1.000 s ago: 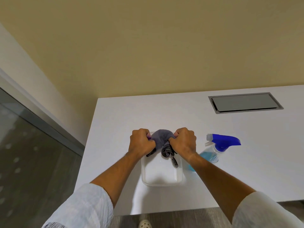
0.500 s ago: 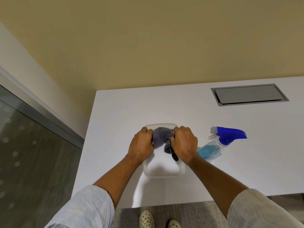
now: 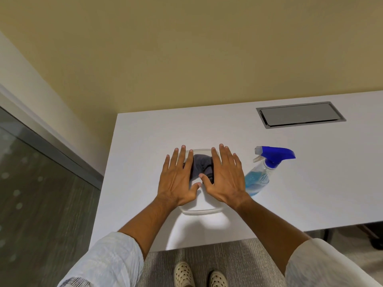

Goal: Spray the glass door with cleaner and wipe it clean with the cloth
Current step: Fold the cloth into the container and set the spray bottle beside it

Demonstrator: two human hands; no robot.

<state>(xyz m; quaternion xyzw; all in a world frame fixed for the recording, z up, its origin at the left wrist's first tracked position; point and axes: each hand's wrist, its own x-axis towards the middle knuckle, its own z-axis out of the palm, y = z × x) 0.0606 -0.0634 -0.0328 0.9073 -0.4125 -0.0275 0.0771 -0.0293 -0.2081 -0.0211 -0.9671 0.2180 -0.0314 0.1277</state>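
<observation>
A grey cloth (image 3: 200,165) lies bunched in the far end of a clear plastic tray (image 3: 202,210) on the white table (image 3: 145,154). My left hand (image 3: 178,179) and my right hand (image 3: 224,176) hover flat over the tray, fingers spread, palms down, holding nothing. They cover the tray's sides and part of the cloth. A spray bottle (image 3: 261,172) with a blue trigger head and blue liquid lies tilted on the table just right of my right hand. The glass door (image 3: 35,195) with a grey metal frame stands at the left.
A grey metal cable hatch (image 3: 299,114) is set into the table at the back right. A beige wall rises behind the table. Grey carpet and my two shoes (image 3: 199,274) show below the table's front edge.
Both hands were shut on the cloth above the tray. They lowered it into the tray, let go and opened flat over it.
</observation>
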